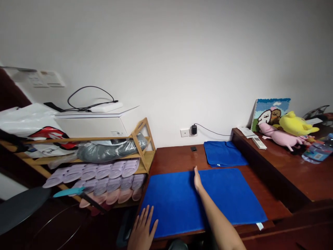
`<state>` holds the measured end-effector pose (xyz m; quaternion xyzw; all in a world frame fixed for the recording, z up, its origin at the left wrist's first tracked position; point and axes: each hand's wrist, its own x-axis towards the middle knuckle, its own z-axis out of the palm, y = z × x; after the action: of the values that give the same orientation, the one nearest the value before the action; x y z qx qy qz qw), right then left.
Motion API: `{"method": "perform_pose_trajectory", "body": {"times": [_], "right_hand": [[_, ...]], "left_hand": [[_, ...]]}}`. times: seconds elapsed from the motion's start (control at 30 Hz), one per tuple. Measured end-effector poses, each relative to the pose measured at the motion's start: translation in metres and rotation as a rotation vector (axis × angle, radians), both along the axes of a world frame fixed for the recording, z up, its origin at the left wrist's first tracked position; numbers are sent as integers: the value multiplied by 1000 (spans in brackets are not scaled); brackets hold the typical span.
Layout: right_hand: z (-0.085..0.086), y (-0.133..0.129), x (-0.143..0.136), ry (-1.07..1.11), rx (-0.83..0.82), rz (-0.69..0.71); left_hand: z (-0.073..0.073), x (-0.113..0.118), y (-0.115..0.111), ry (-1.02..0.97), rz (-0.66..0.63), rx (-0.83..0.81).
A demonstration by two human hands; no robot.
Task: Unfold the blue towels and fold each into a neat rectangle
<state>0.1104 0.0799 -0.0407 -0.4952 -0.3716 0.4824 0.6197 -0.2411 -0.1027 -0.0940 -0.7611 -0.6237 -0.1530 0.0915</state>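
A blue towel [171, 201] lies spread flat on the dark red-brown wooden desk [177, 158], with a white tag at its near right corner. My left hand [142, 229] is at the towel's near left corner, palm down, fingers spread, holding nothing. Near the towel's far edge, around its middle, my right hand [197, 178] is turned on its side with the fingers stretched forward and nothing visible in it. Its far side is hidden from me. Behind the towel, at the back right, lies a second, folded blue cloth [221, 152].
Left of the desk stands a wooden rack [145, 139] with several slippers [104, 170] and a white box [91, 125]. To the right, a raised surface [291, 173] bears a remote [259, 143], plush toys [281, 137], a picture [272, 107] and a water bottle [317, 152]. A black plug [194, 129] sits in the wall.
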Motion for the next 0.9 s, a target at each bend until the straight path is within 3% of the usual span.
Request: {"method": "perform_pose_trajectory", "body": {"times": [0.17, 0.33, 0.57, 0.8, 0.9], "right_hand": [[-9, 4, -3, 68, -61, -2], [-12, -23, -2, 97, -50, 15], [-2, -79, 3, 71, -50, -11], [-17, -164, -1, -46, -50, 35], [-17, -186, 0, -92, -69, 35]], "left_hand": [[-1, -1, 0, -11, -3, 4], [6, 3, -2, -11, 1, 4], [13, 8, -2, 11, 15, -13], [24, 11, -1, 12, 19, -25], [29, 13, -1, 9, 25, -33]]}}
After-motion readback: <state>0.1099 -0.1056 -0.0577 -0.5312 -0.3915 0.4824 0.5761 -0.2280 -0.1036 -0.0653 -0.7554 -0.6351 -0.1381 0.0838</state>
